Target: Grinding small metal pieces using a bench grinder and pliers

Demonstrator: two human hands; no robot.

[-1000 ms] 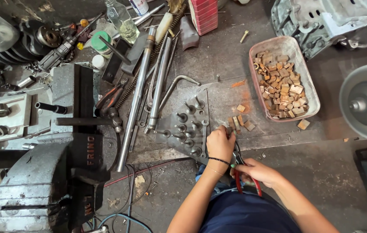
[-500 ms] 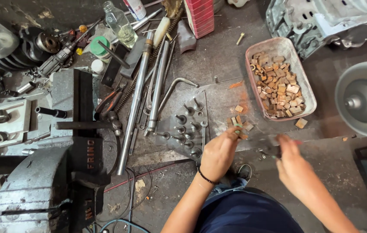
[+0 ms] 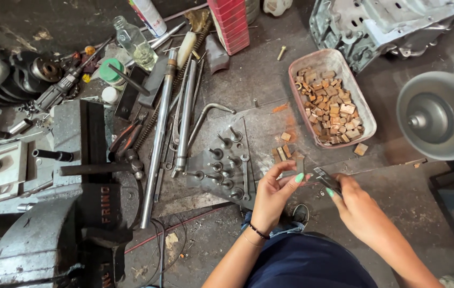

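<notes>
**Two hands meet over a small bit of metal**

The left hand (image 3: 272,194) is lifted a little above the bench, with its thumb and first fingers curled in close, pinching something small. The piece is too tiny to name, but it looks like one of the little brown blocks. The right hand (image 3: 357,205) is wrapped tight around the pliers (image 3: 325,178), and the tip of the pliers points at the left fingertips. The two hands sit near each other so the tool can reach what the fingers hold.

Just past the fingers, a few loose brown blocks (image 3: 286,152) lie on the flat metal plate (image 3: 261,133), close enough to grab. Many more of the same blocks fill the pink tray (image 3: 297,72) beside it, which keeps them in one heap. One block (image 3: 361,149) lies alone next to the tray.

To the left of the hands, a row of engine valves (image 3: 221,168) rests on the plate with their stems up. Long steel rods (image 3: 171,112) lie side by side further left. A big grey bench vise (image 3: 56,229) fills the near left corner. A round grey metal disc (image 3: 440,114) stands at the right, and a clear glass bottle (image 3: 135,42) stands at the back among other tools.
</notes>
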